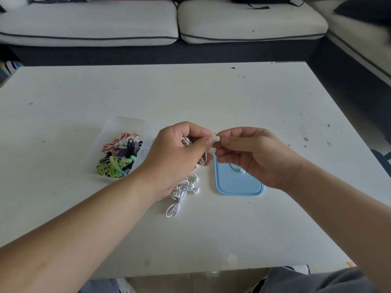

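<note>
left forearm [74, 240] nearest. left hand [179, 157] clutches white earphone tangle [182, 190], table [211, 240] centre, slack hanging at 6 o'clock; right hand [254, 159] pinches an earbud [216, 138]. looks light, limp, snaggy: grip at the bud.

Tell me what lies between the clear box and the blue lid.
The head view shows a tangle of white earphones there, its upper part held by the left hand.

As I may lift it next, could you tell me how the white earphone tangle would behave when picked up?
The white earphone tangle probably hangs floppy: thin cables droop loosely from the left hand onto the table. It seems light, as the right hand merely pinches one bud. Its loops and buds may snag on each other.
</note>
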A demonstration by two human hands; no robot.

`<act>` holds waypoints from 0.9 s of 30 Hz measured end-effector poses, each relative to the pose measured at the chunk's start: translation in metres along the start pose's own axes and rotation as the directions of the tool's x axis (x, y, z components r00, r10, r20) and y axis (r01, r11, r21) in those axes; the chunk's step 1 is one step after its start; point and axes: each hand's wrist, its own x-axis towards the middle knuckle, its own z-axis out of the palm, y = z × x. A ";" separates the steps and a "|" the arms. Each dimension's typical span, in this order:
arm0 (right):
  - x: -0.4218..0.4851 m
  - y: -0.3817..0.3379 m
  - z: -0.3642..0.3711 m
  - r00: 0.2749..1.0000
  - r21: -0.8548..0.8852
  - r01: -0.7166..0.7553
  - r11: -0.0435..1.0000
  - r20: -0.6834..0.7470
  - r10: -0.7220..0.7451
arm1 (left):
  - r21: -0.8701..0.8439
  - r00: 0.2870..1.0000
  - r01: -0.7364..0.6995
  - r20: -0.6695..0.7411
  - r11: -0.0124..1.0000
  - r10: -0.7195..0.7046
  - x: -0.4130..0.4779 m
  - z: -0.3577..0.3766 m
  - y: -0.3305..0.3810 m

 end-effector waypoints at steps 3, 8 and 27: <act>0.000 -0.002 0.000 1.000 0.025 -0.019 1.000 0.003 0.019 | 0.024 1.000 -0.020 -0.006 1.000 0.020 0.000 -0.001 0.001; 0.000 -0.002 -0.001 0.999 -0.002 -0.009 1.000 0.048 0.009 | 0.043 0.999 -0.041 0.019 0.998 0.040 -0.002 -0.001 0.002; -0.011 -0.006 0.009 0.964 -0.524 0.183 0.832 -0.071 -0.257 | -0.275 0.949 0.305 0.164 0.912 -0.268 0.003 -0.003 0.002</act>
